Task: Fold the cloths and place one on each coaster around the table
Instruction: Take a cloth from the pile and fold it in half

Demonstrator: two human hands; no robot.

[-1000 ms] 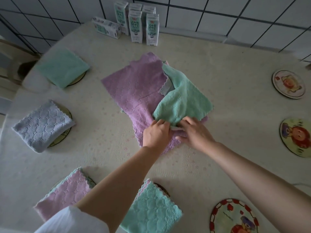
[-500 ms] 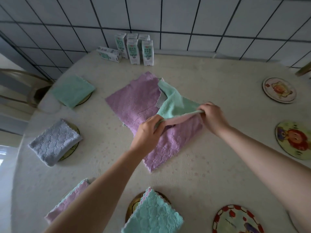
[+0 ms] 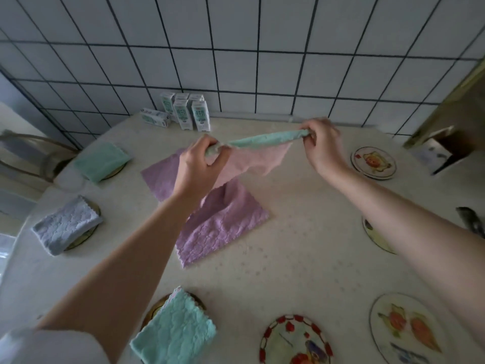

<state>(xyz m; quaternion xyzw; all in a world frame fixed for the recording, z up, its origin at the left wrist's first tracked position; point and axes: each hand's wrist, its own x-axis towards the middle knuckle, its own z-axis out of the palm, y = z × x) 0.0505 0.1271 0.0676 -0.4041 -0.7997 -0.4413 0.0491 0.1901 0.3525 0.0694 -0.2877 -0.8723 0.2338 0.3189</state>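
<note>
Above the table (image 3: pixel 301 232), left hand (image 3: pixel 199 164) and right hand (image 3: pixel 320 143) each pinch a corner of the green-and-pink cloth (image 3: pixel 257 153), stretched flat for folding

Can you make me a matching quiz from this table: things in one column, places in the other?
1. green-and-pink fleece cloth
2. purple fleece cloth
3. folded grey-blue fleece cloth
4. white-and-green milk cartons

A. by the tiled wall
B. unfolded on the table
C. held up by left hand and right hand
D. on a round coaster

Pairs: 1-C, 2-B, 3-D, 4-A
</note>
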